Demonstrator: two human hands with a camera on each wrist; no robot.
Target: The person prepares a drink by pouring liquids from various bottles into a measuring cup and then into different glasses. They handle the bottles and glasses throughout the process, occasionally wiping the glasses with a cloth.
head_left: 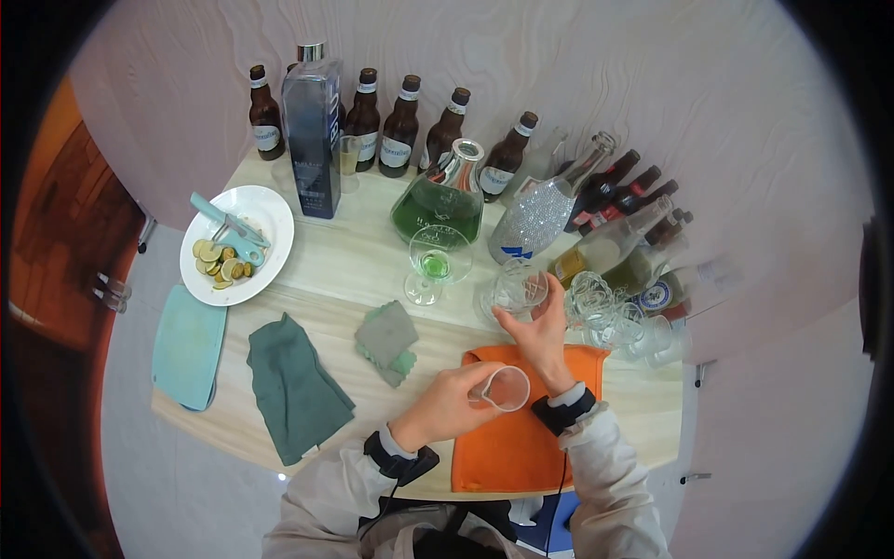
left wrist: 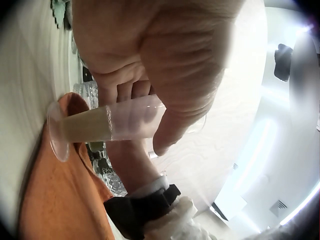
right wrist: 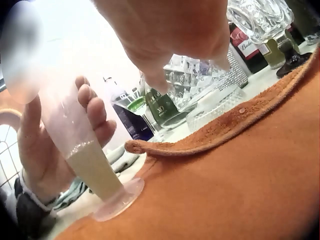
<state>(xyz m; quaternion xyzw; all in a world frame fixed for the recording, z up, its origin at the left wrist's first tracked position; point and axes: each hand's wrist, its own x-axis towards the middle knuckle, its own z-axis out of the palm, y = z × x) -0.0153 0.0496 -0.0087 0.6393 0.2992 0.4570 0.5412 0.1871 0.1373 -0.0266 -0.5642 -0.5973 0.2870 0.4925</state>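
My left hand (head_left: 450, 407) grips a clear footed glass (head_left: 508, 388) over the orange cloth (head_left: 521, 452). In the left wrist view the glass (left wrist: 87, 126) holds a cloudy pale liquid in its lower part, and my fingers wrap its upper part. The right wrist view shows the same glass (right wrist: 95, 170) tilted, its round foot low over the cloth. Farther forward, my right hand (head_left: 542, 335) holds a cut-glass vessel (head_left: 521, 287) between thumb and fingers, beside a second clear vessel partly hidden behind it.
A stemmed glass with green liquid (head_left: 434, 265) stands before a green decanter (head_left: 438, 210). Bottles line the back and right, with clustered glassware (head_left: 605, 312). At left are a plate (head_left: 275, 200) of citrus slices, a turquoise board (head_left: 189, 340), a green cloth (head_left: 296, 391) and a grey cloth (head_left: 386, 335).
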